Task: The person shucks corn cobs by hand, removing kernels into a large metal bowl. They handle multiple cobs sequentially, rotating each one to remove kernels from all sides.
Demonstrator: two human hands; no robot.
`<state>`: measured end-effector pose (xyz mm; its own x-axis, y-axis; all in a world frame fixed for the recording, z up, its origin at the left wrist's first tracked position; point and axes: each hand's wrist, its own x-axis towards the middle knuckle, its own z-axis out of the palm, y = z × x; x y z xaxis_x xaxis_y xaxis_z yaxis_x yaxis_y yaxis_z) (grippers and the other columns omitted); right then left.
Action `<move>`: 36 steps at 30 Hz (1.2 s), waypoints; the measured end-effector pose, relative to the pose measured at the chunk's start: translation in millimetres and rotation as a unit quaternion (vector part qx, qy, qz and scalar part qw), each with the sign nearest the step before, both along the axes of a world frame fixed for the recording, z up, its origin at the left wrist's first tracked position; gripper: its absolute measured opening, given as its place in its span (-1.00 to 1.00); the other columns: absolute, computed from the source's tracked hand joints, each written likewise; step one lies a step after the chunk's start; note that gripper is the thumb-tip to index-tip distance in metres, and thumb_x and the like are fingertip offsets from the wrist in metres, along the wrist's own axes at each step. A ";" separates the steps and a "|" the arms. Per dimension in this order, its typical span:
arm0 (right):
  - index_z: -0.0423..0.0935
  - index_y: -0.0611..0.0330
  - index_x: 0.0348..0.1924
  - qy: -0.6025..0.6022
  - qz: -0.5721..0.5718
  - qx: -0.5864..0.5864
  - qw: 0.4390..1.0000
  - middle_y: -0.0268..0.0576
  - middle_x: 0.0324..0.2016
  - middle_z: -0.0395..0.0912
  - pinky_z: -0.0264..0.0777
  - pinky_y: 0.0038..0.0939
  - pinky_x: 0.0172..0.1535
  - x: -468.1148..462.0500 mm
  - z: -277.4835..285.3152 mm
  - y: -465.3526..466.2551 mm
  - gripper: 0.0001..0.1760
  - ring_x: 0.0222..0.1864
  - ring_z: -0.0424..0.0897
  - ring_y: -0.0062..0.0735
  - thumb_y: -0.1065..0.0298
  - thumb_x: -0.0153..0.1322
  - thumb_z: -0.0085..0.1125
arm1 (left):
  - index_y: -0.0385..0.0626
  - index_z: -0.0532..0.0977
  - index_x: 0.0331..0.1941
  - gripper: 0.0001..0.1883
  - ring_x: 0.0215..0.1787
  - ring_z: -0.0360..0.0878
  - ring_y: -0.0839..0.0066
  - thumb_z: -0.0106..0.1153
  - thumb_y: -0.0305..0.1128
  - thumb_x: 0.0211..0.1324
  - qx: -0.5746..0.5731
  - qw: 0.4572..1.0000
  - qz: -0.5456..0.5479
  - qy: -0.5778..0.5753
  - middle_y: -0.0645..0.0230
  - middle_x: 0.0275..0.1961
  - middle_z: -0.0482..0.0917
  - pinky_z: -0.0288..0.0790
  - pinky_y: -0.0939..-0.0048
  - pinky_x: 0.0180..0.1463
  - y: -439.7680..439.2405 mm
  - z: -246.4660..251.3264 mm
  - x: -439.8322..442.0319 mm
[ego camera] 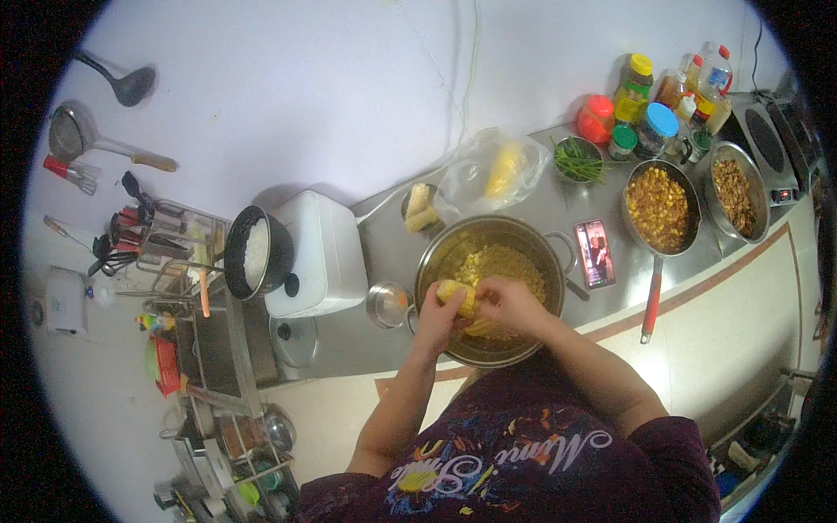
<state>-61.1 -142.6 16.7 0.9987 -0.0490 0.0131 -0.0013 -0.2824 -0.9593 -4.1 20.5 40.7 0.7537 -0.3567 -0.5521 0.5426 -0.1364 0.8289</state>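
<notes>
My left hand (437,321) grips an ear of corn (459,297) over a large metal pot (558,314). My right hand (507,303) is at the ear's right side, its fingers bent against the corn; whether they pinch anything is hidden. Loose yellow kernels (500,263) lie in the pot below both hands. Behind the pot, pale stripped cobs (420,209) rest in a small bowl. A clear plastic bag (465,182) with a yellow ear of corn (505,171) in it lies to the right of that bowl.
A small metal bowl (386,305) and a glass lid (302,343) are left of the pot. On the right are a knife (578,289), a phone (596,253), a red-handled pan (662,209), a metal bowl of chopped food (735,196) and a bowl of green stalks (579,160).
</notes>
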 end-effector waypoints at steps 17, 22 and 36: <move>0.52 0.24 -0.26 0.010 0.033 -0.068 0.997 0.05 -0.35 0.54 0.45 -0.24 -0.20 -2.1 6.8 -4.3 -0.69 -0.30 0.56 -0.03 0.29 0.18 0.22 | -0.15 0.30 -0.04 -0.53 -0.28 0.47 0.58 0.21 -0.13 0.10 0.032 0.998 0.027 -0.050 0.36 -0.28 0.48 0.41 0.50 -0.30 -4.5 -25.7 8.5; 0.53 0.21 -0.23 -0.010 0.024 -0.037 0.999 0.03 -0.35 0.54 0.45 -0.28 -0.22 -3.4 -2.2 -4.8 -0.72 -0.31 0.57 -0.08 0.33 0.20 0.20 | -0.20 0.27 0.02 -0.49 -0.23 0.47 0.54 0.20 -0.16 0.11 0.050 0.997 -0.010 -0.058 0.33 -0.21 0.48 0.41 0.48 -0.23 -1.3 -33.6 12.7; 0.49 0.15 -0.31 -0.048 -0.065 0.032 0.996 -0.16 -0.19 0.44 0.44 -0.43 -0.34 -7.0 1.9 -0.6 -0.79 -0.39 0.53 -0.30 0.36 0.21 0.26 | -0.01 0.17 0.06 -0.59 0.01 0.44 0.38 0.08 -0.28 0.21 -0.069 0.996 -0.012 -0.054 0.27 0.02 0.37 0.50 0.25 -0.01 0.9 -10.0 -4.2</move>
